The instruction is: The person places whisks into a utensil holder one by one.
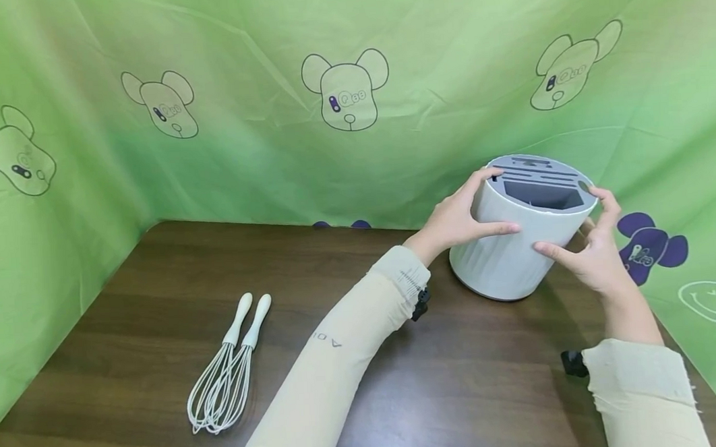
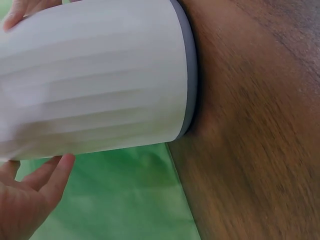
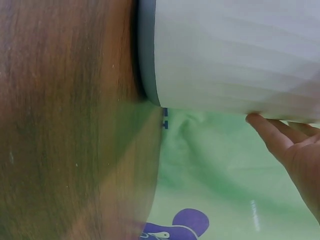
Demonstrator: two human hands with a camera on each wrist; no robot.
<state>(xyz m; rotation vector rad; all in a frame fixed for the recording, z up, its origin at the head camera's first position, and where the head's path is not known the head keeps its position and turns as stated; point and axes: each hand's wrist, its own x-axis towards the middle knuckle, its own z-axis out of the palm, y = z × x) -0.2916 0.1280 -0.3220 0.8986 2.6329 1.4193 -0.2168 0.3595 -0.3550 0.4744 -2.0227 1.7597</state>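
Note:
A white ribbed knife holder [image 1: 500,260] with a grey slotted top stands at the table's back right. My left hand [image 1: 455,218] grips its upper left side, fingertips at the rim and thumb across the front. On the opposite side my right hand [image 1: 596,255] holds it near the top, its thumb on the front wall and some fingers hidden behind. The holder's grey base meets the wood in both wrist views. Besides the slots, the top has a wide rectangular opening. In the left wrist view, the left hand's fingers [image 2: 57,180] touch the ribbed wall.
Two whisks [image 1: 223,386] with pale handles lie side by side on the left of the brown wooden table [image 1: 123,371]. A green printed cloth [image 1: 257,154] hangs along the back and both sides, close behind and right of the holder.

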